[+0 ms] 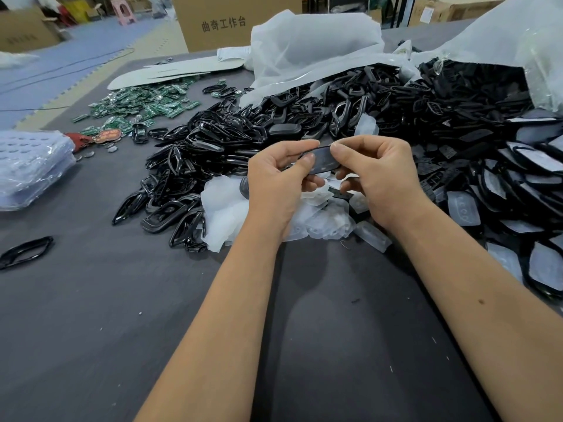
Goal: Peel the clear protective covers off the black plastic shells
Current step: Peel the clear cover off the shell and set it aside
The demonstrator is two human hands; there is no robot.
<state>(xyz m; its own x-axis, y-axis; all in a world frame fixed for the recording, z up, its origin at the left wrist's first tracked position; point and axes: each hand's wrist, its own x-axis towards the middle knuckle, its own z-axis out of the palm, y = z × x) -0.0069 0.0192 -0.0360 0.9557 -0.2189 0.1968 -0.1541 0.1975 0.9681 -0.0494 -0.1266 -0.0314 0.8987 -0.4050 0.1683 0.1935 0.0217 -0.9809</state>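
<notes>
Black plastic shells [350, 117], glossy and oval, lay in a very large heap across the far and right part of the dark grey felt-covered table [91, 345]. Two big translucent white plastic bags [310, 44] stood open behind the heap, and shells spilled out of them. On the right side many shells were covered with clear film [545, 263]. A brown cardboard box with printed characters [225, 22] stood behind the table. At the far left were a scatter of small green circuit boards [146, 105] and a stack of bluish clear blister trays [27, 169].

Both forearms reached forward from the bottom edge, and the hands met above a pile of peeled clear protective covers [225, 208]. This pile lay just under the hands and was partly hidden by them. The left hand [274, 181] held one black shell [321, 161] with curled fingers, the thumb pressing on its face. The right hand [377, 178] pinched the upper right edge of the same shell between thumb and forefinger; I could not tell if a cover was on it. One single black frame [26, 251] lay alone at the near left.
</notes>
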